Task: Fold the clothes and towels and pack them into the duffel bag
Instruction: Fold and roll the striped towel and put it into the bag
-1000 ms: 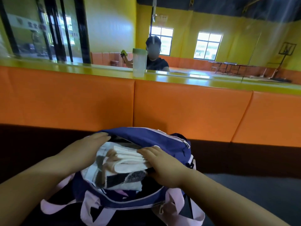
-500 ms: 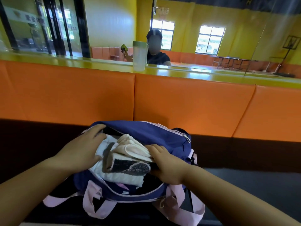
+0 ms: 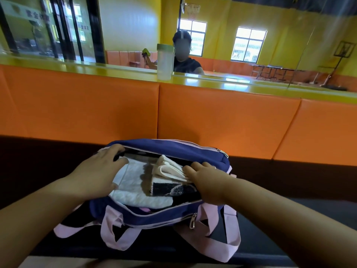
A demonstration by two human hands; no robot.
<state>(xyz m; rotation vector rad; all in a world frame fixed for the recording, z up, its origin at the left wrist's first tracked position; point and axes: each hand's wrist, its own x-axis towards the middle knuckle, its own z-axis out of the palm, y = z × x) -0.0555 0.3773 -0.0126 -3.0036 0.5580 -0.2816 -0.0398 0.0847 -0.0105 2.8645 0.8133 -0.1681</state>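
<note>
Duffel bag, navy with pink straps, sits open on a dark bench at 6 o'clock of the view, in front of an orange padded backrest. Its inside is mostly hidden: only the top layer shows, a white towel toward 9 o'clock of the opening and a folded cream cloth over a dark patterned piece toward 3 o'clock. What lies beneath them cannot be made out, and the bag's far side wall hides the back of the stack.

Left hand lies flat with fingers spread and nearly straight; the fingertips reach the bag's far rim at 10 o'clock, while the palm and thumb press on the white towel. It grips nothing. Right hand rests palm down at 3 o'clock of the opening, fingers loosely curved, tips touching the edges of the cream cloth; whether they pinch it cannot be told. Both forearms are cut off by the frame's lower edge.

A clear cup with a green lid stands on the yellow ledge at 12 o'clock.
</note>
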